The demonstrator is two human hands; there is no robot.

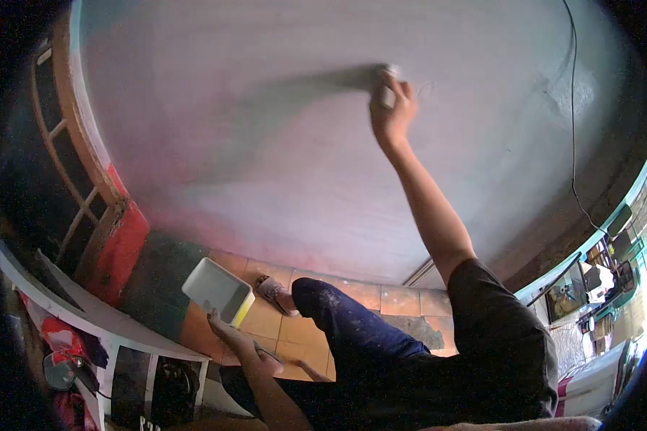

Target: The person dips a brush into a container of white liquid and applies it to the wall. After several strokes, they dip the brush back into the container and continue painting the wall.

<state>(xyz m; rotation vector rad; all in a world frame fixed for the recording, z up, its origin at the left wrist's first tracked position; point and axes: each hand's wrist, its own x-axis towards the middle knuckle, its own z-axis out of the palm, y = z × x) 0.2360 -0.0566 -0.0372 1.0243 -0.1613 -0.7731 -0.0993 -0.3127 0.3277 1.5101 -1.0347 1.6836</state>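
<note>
My right hand [393,115] is raised to the wall [302,144]. Its fingers close on a small, pale object [391,70] that lies against the wall surface; blur and the fingers hide what kind it is. A long dark shadow stretches leftward from it. Low on the left, my left hand [230,334] grips the near end of a white rectangular plastic tub [212,281] with a yellow strip on its side. The tub is tilted, its open top facing me, with some greyish matter near my fingers. The wall is patchy grey-white over pink and green.
A wooden-framed door or window [68,122] stands at left beside a red-painted section [122,251]. White shelving [136,334] is lower left. A black cable [574,108] hangs down the wall at right. Orange floor tiles [302,337] lie below, near my sandalled foot [274,293].
</note>
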